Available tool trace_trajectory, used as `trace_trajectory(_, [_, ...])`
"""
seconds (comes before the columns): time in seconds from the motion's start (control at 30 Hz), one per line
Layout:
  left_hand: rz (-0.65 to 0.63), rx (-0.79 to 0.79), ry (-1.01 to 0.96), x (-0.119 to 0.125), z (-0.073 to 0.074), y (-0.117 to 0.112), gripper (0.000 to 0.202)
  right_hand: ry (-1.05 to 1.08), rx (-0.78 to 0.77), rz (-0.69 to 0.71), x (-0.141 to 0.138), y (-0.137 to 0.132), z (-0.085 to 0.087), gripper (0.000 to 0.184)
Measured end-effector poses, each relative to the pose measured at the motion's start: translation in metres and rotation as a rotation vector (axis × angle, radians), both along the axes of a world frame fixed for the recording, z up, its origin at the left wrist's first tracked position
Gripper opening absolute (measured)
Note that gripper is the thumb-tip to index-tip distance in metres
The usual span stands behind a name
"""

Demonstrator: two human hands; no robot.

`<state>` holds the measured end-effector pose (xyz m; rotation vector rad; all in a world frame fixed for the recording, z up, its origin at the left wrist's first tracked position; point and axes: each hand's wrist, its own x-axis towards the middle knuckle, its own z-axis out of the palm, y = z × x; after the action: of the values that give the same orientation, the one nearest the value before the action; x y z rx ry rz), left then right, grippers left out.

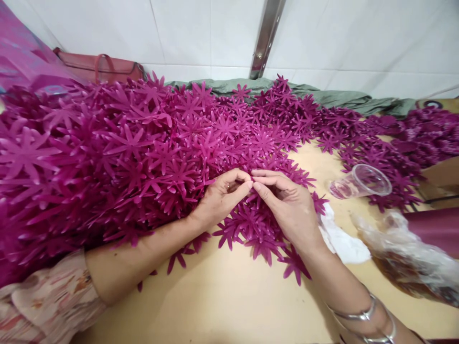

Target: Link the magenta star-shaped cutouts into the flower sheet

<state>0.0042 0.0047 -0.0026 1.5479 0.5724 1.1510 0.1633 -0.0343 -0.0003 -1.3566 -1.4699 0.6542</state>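
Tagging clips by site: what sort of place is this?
Probably a small craft workroom: a large heap of magenta, flower-shaped pieces covers much of a pale yellow tabletop, before a white tiled wall.

Table (201, 310): pale tan top, shows along front and patch near cup. Big heap of purple flowers (150, 148) covers left and middle; few loose ones at heap's front edge. More flowers spread along back and right. Clear plastic cup (353, 185) at right, upright or tilted unclear, pinkish patch near base. White tissue (346, 241) nearer front. Crumpled clear bag (405, 255) just beside tissue, brownish contents unclear.
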Motion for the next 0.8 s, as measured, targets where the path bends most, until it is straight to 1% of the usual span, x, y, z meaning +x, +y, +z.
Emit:
trace_trajectory(0.07, [0.010,-0.041,0.002,0.001,0.001,-0.001,0.012,0.020,-0.023,0.002,-0.001,0.000,-0.001,0.047])
trace_trajectory(0.17, [0.050,-0.066,0.013,0.001,0.001,-0.002,0.011,0.094,-0.083,0.000,-0.001,0.000,0.000,0.052])
trace_trajectory(0.23, [0.066,-0.076,0.000,0.001,0.000,-0.002,0.012,0.119,-0.096,-0.001,-0.002,0.001,0.001,0.054])
trace_trajectory(0.3, [0.055,-0.076,-0.016,0.001,-0.001,-0.002,0.013,0.088,-0.071,0.006,-0.003,0.000,0.003,0.055])
trace_trajectory(0.37, [0.038,-0.062,-0.025,0.001,-0.001,-0.002,0.013,0.013,-0.027,-0.008,-0.004,-0.001,0.004,0.054])
trace_trajectory(0.47, [0.031,-0.020,-0.010,0.001,-0.001,-0.002,0.013,-0.081,0.018,-0.062,-0.003,-0.002,0.005,0.046])
trace_trajectory(0.63, [0.029,0.061,0.043,-0.001,0.001,-0.006,0.009,-0.112,0.011,-0.037,0.000,-0.002,0.008,0.047])
trace_trajectory(0.8, [0.051,0.049,0.072,0.000,0.000,-0.006,0.008,-0.147,0.040,-0.055,0.000,-0.003,0.008,0.045])
